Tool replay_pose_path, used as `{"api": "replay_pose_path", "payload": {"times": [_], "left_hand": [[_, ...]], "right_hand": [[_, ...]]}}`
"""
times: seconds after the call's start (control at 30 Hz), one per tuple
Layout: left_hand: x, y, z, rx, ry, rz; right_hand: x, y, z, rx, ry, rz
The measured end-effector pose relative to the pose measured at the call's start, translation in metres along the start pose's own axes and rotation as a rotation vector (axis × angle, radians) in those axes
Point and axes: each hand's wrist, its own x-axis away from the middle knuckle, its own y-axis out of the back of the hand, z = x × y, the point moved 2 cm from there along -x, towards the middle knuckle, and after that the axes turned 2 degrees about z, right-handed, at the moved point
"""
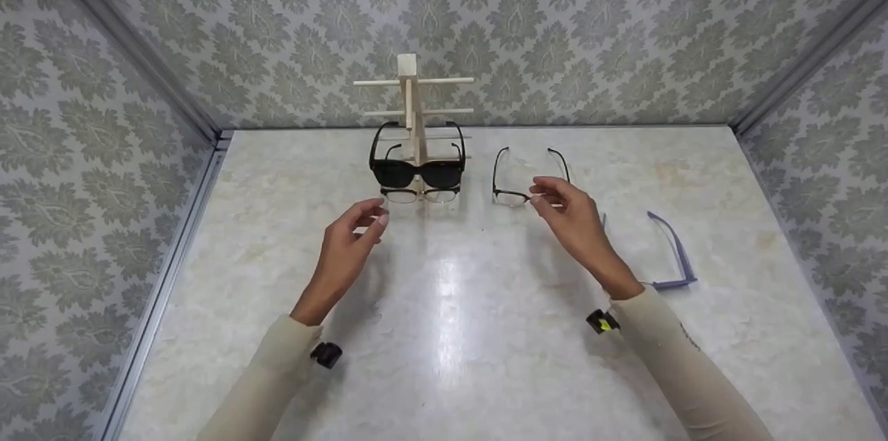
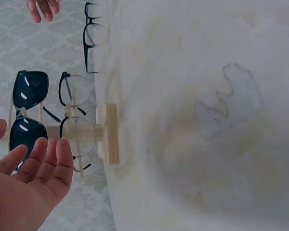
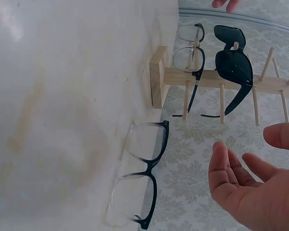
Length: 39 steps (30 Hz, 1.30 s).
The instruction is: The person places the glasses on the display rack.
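A wooden glasses stand rises at the back of the table. Black sunglasses hang on it, above half-rimmed eyeglasses with clear lenses. My left hand is in the air just left of these, fingers loosely bent and holding nothing. Right of the stand, dark-framed eyeglasses rest on the table with temples pointing back. Over their right side in the head view is my right hand, hiding part of the frame. In the right wrist view, those eyeglasses lie apart from my relaxed, bare fingers.
Purple-framed glasses lie farther right on the table, partly hidden by my right wrist. Bare wooden pegs stick out from the upper stand. Patterned wall panels enclose the white marbled table at the back and both sides.
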Motion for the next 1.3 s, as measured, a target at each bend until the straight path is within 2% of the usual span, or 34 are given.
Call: {"api": "replay_pose_path", "payload": {"times": [0.43,0.6,0.77,0.9,1.1,1.3], "left_hand": [[0.013,-0.046,0.010,0.013,0.018,0.085],[0.015,-0.068,0.014,0.021,0.000,0.125],[0.016,-0.089,0.017,0.049,-0.011,0.171],[0.016,-0.104,0.016,0.064,-0.022,0.204],[0.013,-0.123,0.010,0.121,-0.054,0.257],[0.010,-0.138,0.007,0.134,-0.051,0.293]], "right_hand": [[0.023,0.030,-0.013,0.011,-0.017,-0.068],[0.033,0.042,-0.021,0.025,-0.032,-0.104],[0.045,0.057,-0.031,0.052,-0.052,-0.102],[0.054,0.068,-0.039,0.088,-0.064,-0.096],[0.064,0.087,-0.053,0.109,-0.063,-0.140],[0.073,0.104,-0.067,0.124,-0.067,-0.151]]}}
